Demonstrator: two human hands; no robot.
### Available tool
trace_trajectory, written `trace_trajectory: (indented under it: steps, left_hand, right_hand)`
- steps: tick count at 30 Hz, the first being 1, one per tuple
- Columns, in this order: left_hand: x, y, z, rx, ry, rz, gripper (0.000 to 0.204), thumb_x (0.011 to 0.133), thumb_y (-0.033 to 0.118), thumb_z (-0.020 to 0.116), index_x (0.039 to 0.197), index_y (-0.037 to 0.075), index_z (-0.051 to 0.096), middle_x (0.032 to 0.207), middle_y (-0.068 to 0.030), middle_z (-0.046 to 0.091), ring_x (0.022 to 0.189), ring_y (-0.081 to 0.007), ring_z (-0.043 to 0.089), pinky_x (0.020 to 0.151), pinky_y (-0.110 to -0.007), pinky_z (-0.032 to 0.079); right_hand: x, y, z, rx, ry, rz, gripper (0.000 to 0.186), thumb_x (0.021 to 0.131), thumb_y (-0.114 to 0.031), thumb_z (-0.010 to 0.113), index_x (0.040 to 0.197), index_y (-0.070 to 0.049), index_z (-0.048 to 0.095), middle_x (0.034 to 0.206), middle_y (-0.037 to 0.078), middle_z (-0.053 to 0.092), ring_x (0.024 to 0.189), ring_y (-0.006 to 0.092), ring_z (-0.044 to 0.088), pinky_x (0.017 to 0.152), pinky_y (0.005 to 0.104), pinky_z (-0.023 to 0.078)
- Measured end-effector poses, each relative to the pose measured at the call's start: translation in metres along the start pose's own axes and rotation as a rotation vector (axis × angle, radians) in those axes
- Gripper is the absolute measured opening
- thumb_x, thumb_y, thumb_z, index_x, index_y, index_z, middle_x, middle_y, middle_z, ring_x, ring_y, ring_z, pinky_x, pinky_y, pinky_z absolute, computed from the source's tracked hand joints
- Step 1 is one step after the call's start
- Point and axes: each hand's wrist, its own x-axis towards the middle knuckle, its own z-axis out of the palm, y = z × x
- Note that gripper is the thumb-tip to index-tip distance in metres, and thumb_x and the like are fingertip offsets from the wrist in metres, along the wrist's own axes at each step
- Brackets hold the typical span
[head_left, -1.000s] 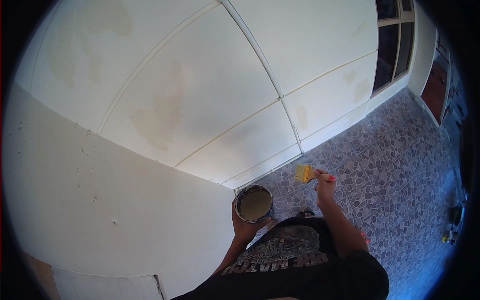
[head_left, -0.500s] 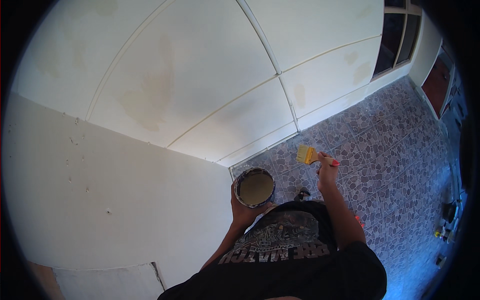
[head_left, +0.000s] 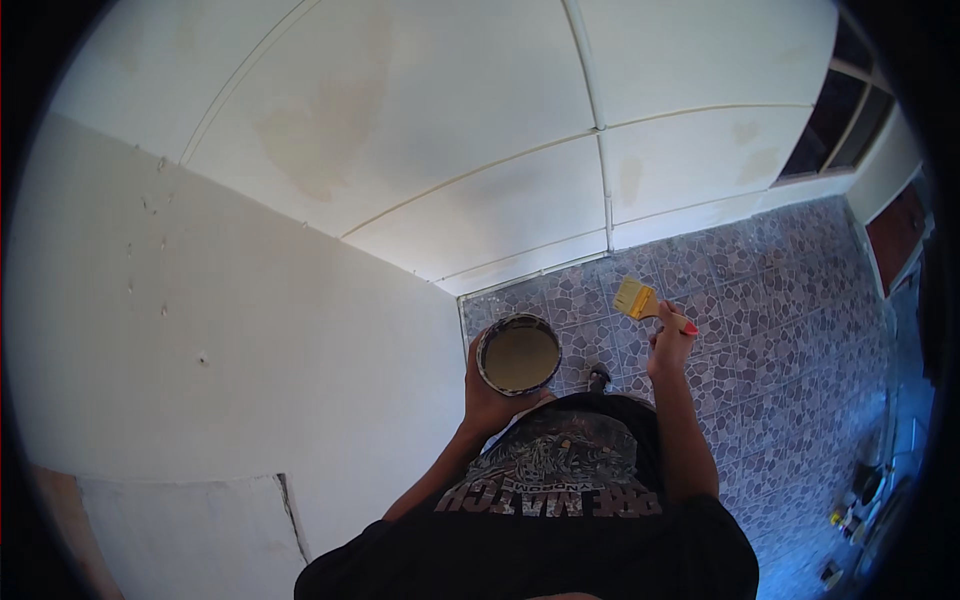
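Observation:
A round paint tin (head_left: 520, 354) with a paint-smeared rim is held in my left hand (head_left: 490, 402), its fingers wrapped round the side and underneath. Inside it lies beige paint, its surface level below the rim. To the right, my right hand (head_left: 671, 345) grips a wide flat paintbrush (head_left: 637, 298) by its wooden, red-ended handle. The brush's bristles are pale yellow and point up and to the left. They stay apart from both the tin and the walls.
A white wall (head_left: 480, 200) with trim strips and a pipe (head_left: 583, 60) stands ahead, marked by beige patches. On the left is a plain wall (head_left: 300, 370) with small holes. Patterned stone-look tiles (head_left: 780, 330) cover the floor. A window (head_left: 840, 110) is at the upper right.
The view has turned, so the walls appear shifted and the wall corner sits higher. Both hands keep their holds; the tin and brush sit slightly higher and further right in view.

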Motion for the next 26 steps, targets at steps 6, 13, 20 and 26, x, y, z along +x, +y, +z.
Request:
trace_trajectory:
  steps: [6,13,20,26]
  left_hand:
    - [-0.006,0.003,0.006,0.017,-0.047,-0.016,0.124,0.061,0.021,0.104,0.156,0.002,0.027,0.144,-0.0171,0.056,0.137,-0.0307,0.056,0.115,-0.044,0.046]
    - [-0.020,-0.011,0.004,-0.062,0.010,-0.035,0.123,0.061,0.020,0.103,0.157,0.003,0.028,0.145,-0.0165,0.055,0.138,-0.0297,0.055,0.117,-0.044,0.045]
    - [-0.032,-0.021,0.000,-0.162,0.098,-0.065,0.120,0.060,0.022,0.103,0.156,0.006,0.032,0.145,-0.0154,0.055,0.139,-0.0289,0.054,0.116,-0.043,0.046]
    - [-0.036,-0.028,-0.001,-0.081,0.083,-0.041,0.123,0.061,0.020,0.103,0.157,0.006,0.028,0.145,-0.0157,0.055,0.138,-0.0287,0.054,0.116,-0.045,0.046]
  right_hand:
    - [0.002,-0.004,-0.007,-0.014,-0.007,0.023,0.031,0.096,-0.025,0.078,0.123,-0.011,0.072,0.085,-0.005,0.057,0.056,0.0034,0.039,0.052,0.0214,0.034]
    - [0.003,-0.012,-0.003,-0.009,-0.001,0.017,0.030,0.096,-0.025,0.079,0.123,-0.013,0.071,0.088,-0.006,0.058,0.057,0.0028,0.039,0.054,0.0217,0.035]
    - [-0.007,-0.026,0.006,-0.035,-0.041,0.013,0.028,0.096,-0.022,0.078,0.119,-0.008,0.072,0.082,-0.005,0.057,0.058,0.0020,0.040,0.052,0.0215,0.035]
    - [-0.008,-0.039,0.007,0.089,-0.147,0.098,0.035,0.098,-0.024,0.078,0.127,-0.009,0.067,0.081,-0.005,0.055,0.058,0.0019,0.040,0.056,0.0218,0.037]
